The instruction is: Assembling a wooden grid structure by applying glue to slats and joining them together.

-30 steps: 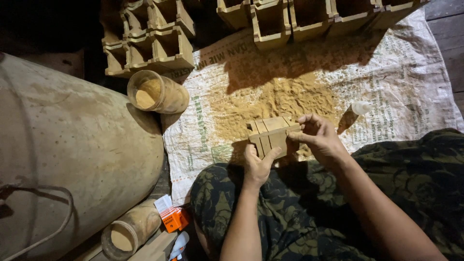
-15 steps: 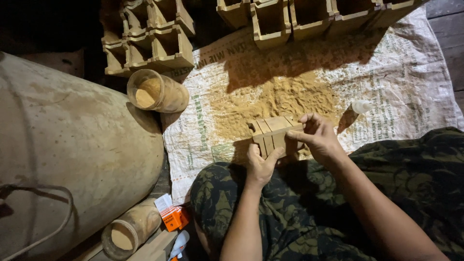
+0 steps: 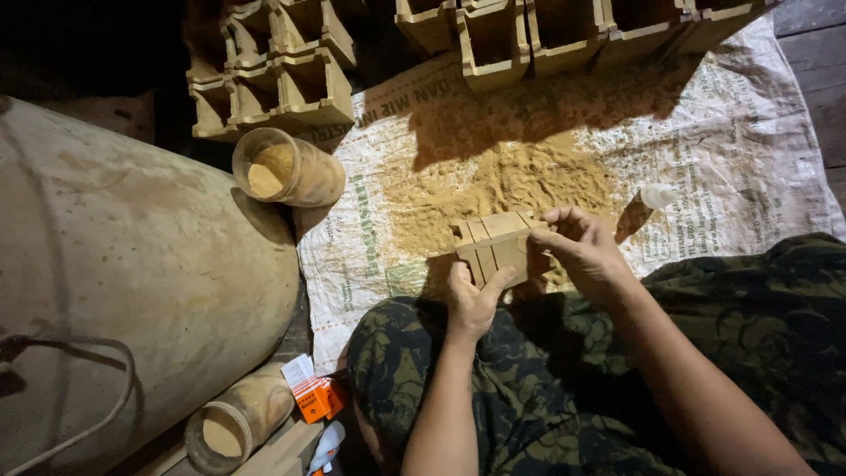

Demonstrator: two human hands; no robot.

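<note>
Dim floor space, spread with a printed woven sack (image 3: 723, 176) dusted with a sawdust pile (image 3: 511, 189). Above the lap, a small slatted wooden box (image 3: 495, 249) is held by both hands: the left hand (image 3: 471, 300) grips its lower edge, and the right hand (image 3: 586, 251) pinches its right end. Open wooden boxes (image 3: 273, 84) and a sawdust-filled jar (image 3: 286, 167) lie well apart.

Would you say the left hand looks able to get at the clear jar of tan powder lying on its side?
Probably not at once: the left hand grips the wooden block; the jar lies unobstructed.
</note>
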